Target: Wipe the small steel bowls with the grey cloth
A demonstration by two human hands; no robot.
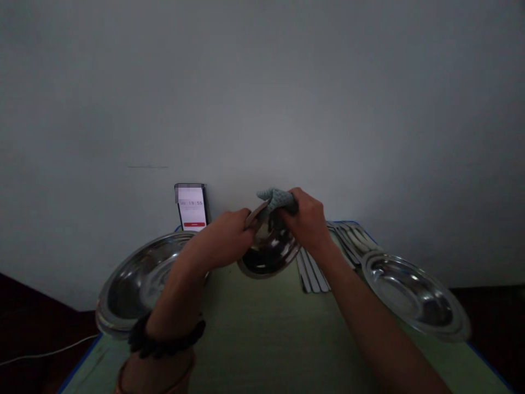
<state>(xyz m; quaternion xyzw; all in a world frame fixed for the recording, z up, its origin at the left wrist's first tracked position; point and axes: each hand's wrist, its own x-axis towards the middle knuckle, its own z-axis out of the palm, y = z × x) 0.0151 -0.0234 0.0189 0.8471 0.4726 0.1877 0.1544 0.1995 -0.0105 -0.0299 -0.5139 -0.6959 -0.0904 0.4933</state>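
We pinch a flat metal utensil point(255, 215) in our left hand point(229, 236), closed tight on it, while our right hand point(309, 218) clutches a nubbly grey-blue cloth point(274, 196) at its far end. Below both hands curves a round, mirror-bright bowl point(267, 264); whether we touch it, we cannot tell. Slim, smooth cutlery handles point(314, 274) lie near a shallow metal dish point(400, 296) at right.

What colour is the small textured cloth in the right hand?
The textured cloth is grey-blue, clearest in the head view.
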